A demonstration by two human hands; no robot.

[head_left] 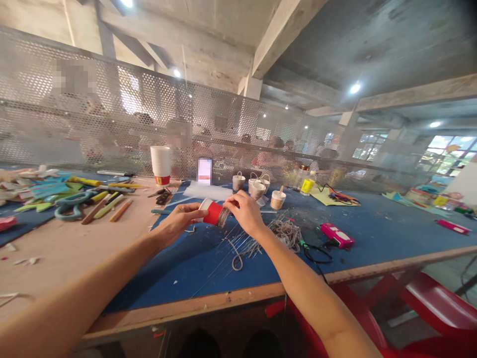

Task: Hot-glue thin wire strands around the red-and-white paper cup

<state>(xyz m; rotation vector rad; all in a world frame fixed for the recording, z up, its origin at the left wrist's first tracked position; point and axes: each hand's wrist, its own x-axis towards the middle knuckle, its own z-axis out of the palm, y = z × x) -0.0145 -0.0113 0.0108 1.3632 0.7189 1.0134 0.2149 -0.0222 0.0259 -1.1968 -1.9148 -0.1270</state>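
My left hand (pixel 183 217) grips a red paper cup (pixel 212 213) that lies on its side in the air, its white rim toward the left. Grey cord (pixel 223 218) covers the end of the cup nearest my right hand. My right hand (pixel 244 211) is closed, with the fingertips pinched on this cord at the cup's end. Below and to the right, a tangled heap of grey cord (pixel 287 233) rests on the blue table mat, with thin clear strands (pixel 244 243) spread beside it. A loose cord end (pixel 237 262) curls toward the table's front.
Behind my hands stand small handled cups (pixel 257 189) and a cup with a stick (pixel 278 200). A paper cup stack (pixel 161 166) and a phone (pixel 204 171) are farther back. Scissors (pixel 74 205) lie left, a pink device (pixel 337 235) right. A perforated metal screen (pixel 219 124) borders the table.
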